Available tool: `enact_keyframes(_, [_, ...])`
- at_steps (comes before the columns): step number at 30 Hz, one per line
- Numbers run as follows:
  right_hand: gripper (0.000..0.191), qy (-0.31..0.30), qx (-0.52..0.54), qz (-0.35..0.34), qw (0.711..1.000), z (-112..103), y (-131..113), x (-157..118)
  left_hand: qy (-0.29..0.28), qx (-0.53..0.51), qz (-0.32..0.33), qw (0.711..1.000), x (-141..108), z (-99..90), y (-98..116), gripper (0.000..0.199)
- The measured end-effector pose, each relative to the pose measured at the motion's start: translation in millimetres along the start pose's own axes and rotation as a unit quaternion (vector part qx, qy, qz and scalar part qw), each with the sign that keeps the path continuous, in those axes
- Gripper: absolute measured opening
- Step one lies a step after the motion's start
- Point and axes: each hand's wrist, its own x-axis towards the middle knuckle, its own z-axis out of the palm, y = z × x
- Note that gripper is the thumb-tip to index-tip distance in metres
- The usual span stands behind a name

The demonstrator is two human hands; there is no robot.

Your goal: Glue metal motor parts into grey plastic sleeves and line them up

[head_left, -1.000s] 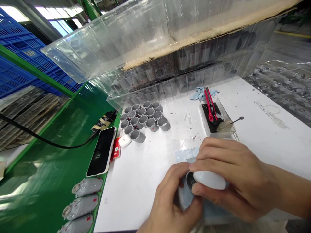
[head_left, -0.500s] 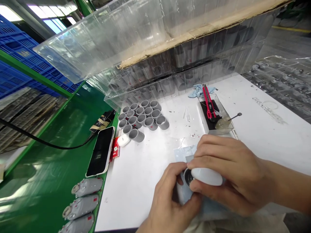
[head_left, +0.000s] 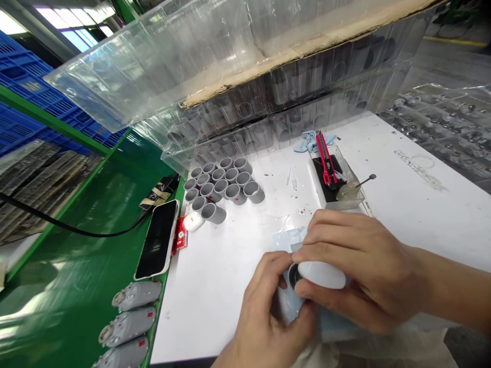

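My left hand (head_left: 268,312) is curled around a grey cylinder (head_left: 293,277) with a dark inside, its open end turned up. Between the thumb and fingers of my right hand (head_left: 360,271) is a smooth white oval-ended piece (head_left: 323,274), held against the cylinder's rim. What lies beneath the white piece is hidden by my fingers. Under both hands spreads a light blue sheet (head_left: 286,238). Several short grey tubes (head_left: 235,193) stand grouped to the left, beyond my hands.
A clear box (head_left: 346,203) holds a red box cutter (head_left: 325,158), near a blue cloth (head_left: 306,141). Stacked clear trays (head_left: 230,56) rise behind the white table (head_left: 203,301). At left lie a phone (head_left: 158,239), a white case (head_left: 194,221) and grey cylindrical assemblies (head_left: 130,327) on the green surface.
Both hands keep their hold on the cylinder and the white piece. The whole view has shifted slightly, with things on the table appearing a little further left.
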Motion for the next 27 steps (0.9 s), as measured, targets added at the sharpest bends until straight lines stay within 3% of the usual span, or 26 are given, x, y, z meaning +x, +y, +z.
enact_keyframes(8, [0.013, 0.004, 0.006, 0.003, 1.000, 1, 0, 0, -0.007, -0.050, -0.063, 0.997, -7, -3.5, -11, 0.041])
enact_keyframes(14, [0.015, 0.008, 0.010, 0.001, 1.000, 2, 0, -1, 0.019, -0.009, -0.016, 1.000, -9, 1.5, -10, 0.059])
enact_keyframes(27, [0.010, 0.003, 0.002, 0.009, 1.000, 2, -1, 1, -0.001, -0.019, -0.043, 0.999, -3, -3.8, -8, 0.040])
